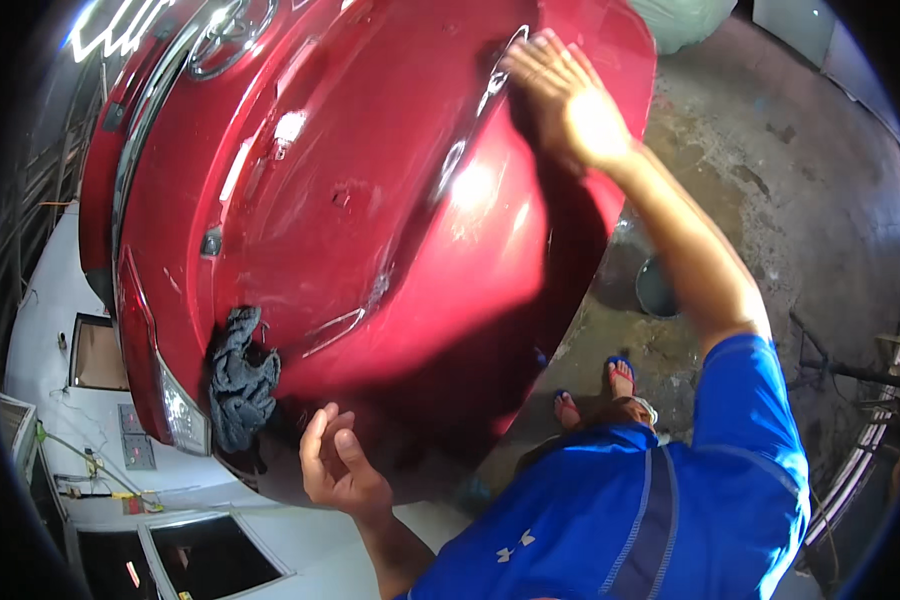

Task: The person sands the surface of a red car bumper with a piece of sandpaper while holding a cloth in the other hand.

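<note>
A red car's rear end [350,215] fills the middle of the head view, with an emblem at the upper left. My right hand [570,105] lies flat on or just over the bumper, fingers stretched out beside a glossy streak [453,160] along a crease; slight blur hides whether it touches. My left hand [342,465] hangs near the bumper's lower corner, fingers loosely curved, thumb apart, nothing in it. Left of that hand, a crumpled dark grey cloth [242,380] rests on the car next to the tail light [180,415].
On the stained concrete floor [770,190], right of the car, stands a dark round bucket [657,287]. My feet in flip-flops [620,375] are by the bumper. A white wall with a window [215,555] runs along the lower left. Metal bars [860,375] stand at the right.
</note>
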### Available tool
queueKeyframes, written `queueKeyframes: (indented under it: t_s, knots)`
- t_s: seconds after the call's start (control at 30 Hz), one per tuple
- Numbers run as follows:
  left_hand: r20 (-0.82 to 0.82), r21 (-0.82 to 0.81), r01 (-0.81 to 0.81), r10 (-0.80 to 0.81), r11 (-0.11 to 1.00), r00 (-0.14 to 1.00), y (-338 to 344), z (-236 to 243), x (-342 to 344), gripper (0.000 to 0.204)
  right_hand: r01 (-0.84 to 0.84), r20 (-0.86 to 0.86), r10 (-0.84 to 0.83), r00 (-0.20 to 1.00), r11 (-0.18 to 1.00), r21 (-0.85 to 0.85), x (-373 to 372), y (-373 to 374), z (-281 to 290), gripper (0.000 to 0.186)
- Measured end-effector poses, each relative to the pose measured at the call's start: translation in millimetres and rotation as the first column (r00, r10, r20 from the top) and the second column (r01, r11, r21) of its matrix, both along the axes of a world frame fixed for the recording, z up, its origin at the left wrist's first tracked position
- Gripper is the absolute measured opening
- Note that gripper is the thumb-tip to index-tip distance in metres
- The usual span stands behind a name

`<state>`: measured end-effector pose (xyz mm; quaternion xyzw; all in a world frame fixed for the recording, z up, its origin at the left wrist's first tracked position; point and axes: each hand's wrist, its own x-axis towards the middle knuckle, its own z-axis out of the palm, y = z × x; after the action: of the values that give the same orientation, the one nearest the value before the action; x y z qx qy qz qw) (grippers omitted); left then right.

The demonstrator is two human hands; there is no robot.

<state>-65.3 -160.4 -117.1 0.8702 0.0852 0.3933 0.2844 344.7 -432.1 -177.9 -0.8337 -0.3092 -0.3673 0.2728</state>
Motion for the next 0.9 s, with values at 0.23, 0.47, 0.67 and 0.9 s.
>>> queueKeyframes:
  t_s: [0.23, 0.47, 0.67, 0.9]
  knots:
    - [0.099, 0.312, 0.001, -0.033, 0.95, 0.995, -3, 7, 36, 0.026, -0.578, -0.138, 0.585, 0.799, 0.811, 0.09, -154, 103, -28, 0.06]
    - [-0.317, 0.596, 0.174, 0.03, 0.784, 0.948, -42, 23, 97, 0.058, -0.003, -0.164, 0.016, 0.986, 0.997, 0.081, -39, 13, -13, 0.062]
    - [-0.435, 0.594, 0.419, -0.164, 0.686, 0.885, -86, 18, 225, 0.071, -0.357, -0.454, 0.554, 0.698, 0.818, 0.451, -253, 18, -71, 0.063]
    - [-0.392, 0.727, 0.425, -0.182, 0.539, 0.902, -101, 1, 285, 0.076, 0.245, 0.196, 0.887, 0.417, -0.317, 0.916, -172, -64, -4, 0.078]
